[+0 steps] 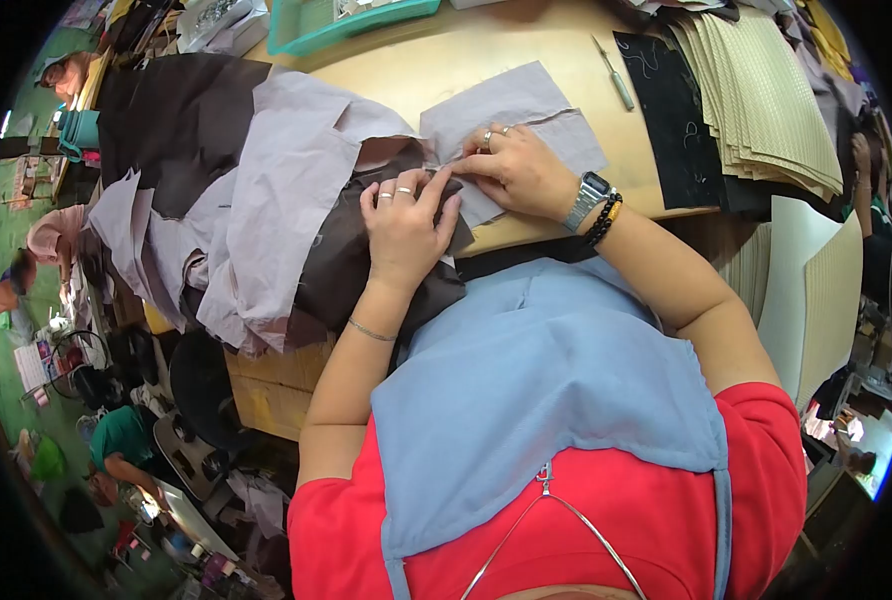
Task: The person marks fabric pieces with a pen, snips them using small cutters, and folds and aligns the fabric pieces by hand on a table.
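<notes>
My left hand [406, 220] rests on dark brown fabric [336, 262], its index finger and thumb bent toward a fabric edge. My right hand [516, 170] is beside it, fingertips pinched on the edge of a light mauve fabric piece [511, 98]. The fingertips of both hands nearly meet at that edge. More mauve fabric [276, 190] lies in folds over the dark cloth to the left. A small pointed tool with a grey-green handle [621, 90] lies on the wooden table [396, 75] at the upper right.
A teal tray [351, 28] stands at the table's far edge. Black fabric [666, 120] with loose threads and a stack of cream textured sheets [761, 110] lie to the right. Co-workers are at the left, one in a green top [121, 440].
</notes>
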Demonstrator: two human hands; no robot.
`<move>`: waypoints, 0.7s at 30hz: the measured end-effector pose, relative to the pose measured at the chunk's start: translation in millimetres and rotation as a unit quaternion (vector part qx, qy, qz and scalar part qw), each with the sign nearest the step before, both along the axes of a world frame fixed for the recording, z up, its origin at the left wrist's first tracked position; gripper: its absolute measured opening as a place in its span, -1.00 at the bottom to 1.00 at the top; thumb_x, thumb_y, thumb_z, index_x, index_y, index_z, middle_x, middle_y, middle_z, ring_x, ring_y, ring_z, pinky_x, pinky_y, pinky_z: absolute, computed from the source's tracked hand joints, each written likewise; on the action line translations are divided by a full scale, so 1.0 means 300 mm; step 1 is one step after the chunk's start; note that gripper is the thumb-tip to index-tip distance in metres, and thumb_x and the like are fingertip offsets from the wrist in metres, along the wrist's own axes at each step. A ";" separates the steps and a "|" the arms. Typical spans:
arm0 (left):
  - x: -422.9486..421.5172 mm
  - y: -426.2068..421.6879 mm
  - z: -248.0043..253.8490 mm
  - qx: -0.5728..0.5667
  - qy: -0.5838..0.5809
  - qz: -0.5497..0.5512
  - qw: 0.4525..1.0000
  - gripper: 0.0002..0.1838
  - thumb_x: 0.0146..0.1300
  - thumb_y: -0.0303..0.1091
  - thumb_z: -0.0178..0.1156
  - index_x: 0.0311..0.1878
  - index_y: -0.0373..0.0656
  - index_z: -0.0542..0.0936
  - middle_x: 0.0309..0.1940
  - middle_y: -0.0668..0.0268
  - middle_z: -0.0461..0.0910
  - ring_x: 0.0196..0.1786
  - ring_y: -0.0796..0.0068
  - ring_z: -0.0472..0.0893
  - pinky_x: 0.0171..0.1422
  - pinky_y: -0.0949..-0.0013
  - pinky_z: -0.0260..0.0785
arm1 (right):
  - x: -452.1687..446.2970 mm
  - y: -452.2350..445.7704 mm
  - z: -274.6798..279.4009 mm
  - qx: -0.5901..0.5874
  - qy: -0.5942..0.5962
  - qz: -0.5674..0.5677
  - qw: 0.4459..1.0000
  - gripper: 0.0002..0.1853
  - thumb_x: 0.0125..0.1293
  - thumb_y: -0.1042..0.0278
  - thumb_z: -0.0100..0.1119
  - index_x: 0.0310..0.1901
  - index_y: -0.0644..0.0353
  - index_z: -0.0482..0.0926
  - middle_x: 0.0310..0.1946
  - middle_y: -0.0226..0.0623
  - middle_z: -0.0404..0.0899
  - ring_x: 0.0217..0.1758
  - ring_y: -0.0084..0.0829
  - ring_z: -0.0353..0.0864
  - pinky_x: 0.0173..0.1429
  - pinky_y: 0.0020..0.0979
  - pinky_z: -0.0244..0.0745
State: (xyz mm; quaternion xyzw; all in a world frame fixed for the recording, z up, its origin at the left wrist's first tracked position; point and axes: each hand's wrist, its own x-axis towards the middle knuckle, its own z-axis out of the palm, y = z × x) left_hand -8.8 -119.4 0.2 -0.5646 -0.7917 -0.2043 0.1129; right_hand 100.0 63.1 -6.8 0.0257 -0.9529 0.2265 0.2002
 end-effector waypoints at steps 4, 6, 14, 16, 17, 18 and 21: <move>0.014 -0.003 0.001 -0.023 0.016 0.017 0.999 -0.62 0.24 -0.09 0.30 0.08 0.01 0.68 -0.16 0.38 0.56 -0.06 0.36 0.52 0.24 0.04 0.21 | -0.028 0.013 -0.003 -0.033 -0.013 0.016 0.999 -0.85 0.22 0.38 0.27 -0.16 0.08 0.65 -0.19 -0.35 0.60 -0.14 -0.24 0.59 -0.07 -0.22 0.46; 0.025 -0.005 0.005 -0.043 0.023 0.028 0.998 -0.60 0.25 -0.07 0.29 0.11 0.01 0.67 -0.12 0.37 0.54 0.00 0.35 0.50 0.29 -0.04 0.18 | -0.050 0.016 0.002 -0.044 -0.019 0.019 0.999 -0.87 0.23 0.38 0.27 -0.19 0.11 0.63 -0.21 -0.32 0.59 -0.16 -0.21 0.60 -0.08 -0.21 0.49; 0.068 -0.018 0.001 -0.094 0.041 0.059 0.993 -0.52 0.26 -0.06 0.26 0.22 0.03 0.59 0.02 0.31 0.48 0.14 0.28 0.43 0.36 -0.25 0.11 | -0.137 0.065 0.018 0.066 -0.002 0.139 0.988 -0.86 0.22 0.33 0.26 -0.22 0.12 0.59 -0.22 -0.33 0.57 -0.12 -0.24 0.63 -0.07 -0.24 0.55; 0.065 -0.021 -0.003 -0.096 0.037 0.057 0.993 -0.51 0.26 -0.06 0.26 0.23 0.02 0.58 0.03 0.30 0.47 0.15 0.28 0.43 0.36 -0.26 0.10 | -0.156 0.076 0.029 0.084 0.015 0.173 0.981 -0.86 0.21 0.32 0.25 -0.22 0.12 0.58 -0.22 -0.33 0.57 -0.12 -0.24 0.63 -0.07 -0.25 0.55; 0.065 -0.021 -0.003 -0.096 0.034 0.057 0.993 -0.51 0.26 -0.06 0.26 0.23 0.02 0.57 0.03 0.30 0.47 0.15 0.28 0.43 0.37 -0.26 0.09 | -0.168 0.082 0.034 0.111 -0.002 0.182 0.977 -0.86 0.21 0.31 0.25 -0.24 0.12 0.58 -0.23 -0.32 0.57 -0.13 -0.24 0.63 -0.08 -0.25 0.55; 0.066 -0.019 -0.003 -0.095 0.032 0.058 0.993 -0.50 0.25 -0.06 0.26 0.24 0.01 0.57 0.04 0.30 0.47 0.16 0.28 0.43 0.37 -0.26 0.09 | -0.180 0.087 0.039 0.137 -0.018 0.191 0.972 -0.87 0.21 0.31 0.24 -0.25 0.12 0.57 -0.24 -0.31 0.57 -0.15 -0.23 0.62 -0.08 -0.25 0.55; 0.063 -0.017 -0.006 -0.093 0.024 0.056 0.994 -0.49 0.25 -0.07 0.26 0.24 -0.01 0.56 0.05 0.31 0.48 0.18 0.27 0.42 0.38 -0.26 0.07 | -0.208 0.084 0.034 0.128 -0.065 0.190 0.971 -0.88 0.21 0.31 0.23 -0.29 0.12 0.55 -0.30 -0.27 0.56 -0.22 -0.21 0.62 -0.11 -0.25 0.55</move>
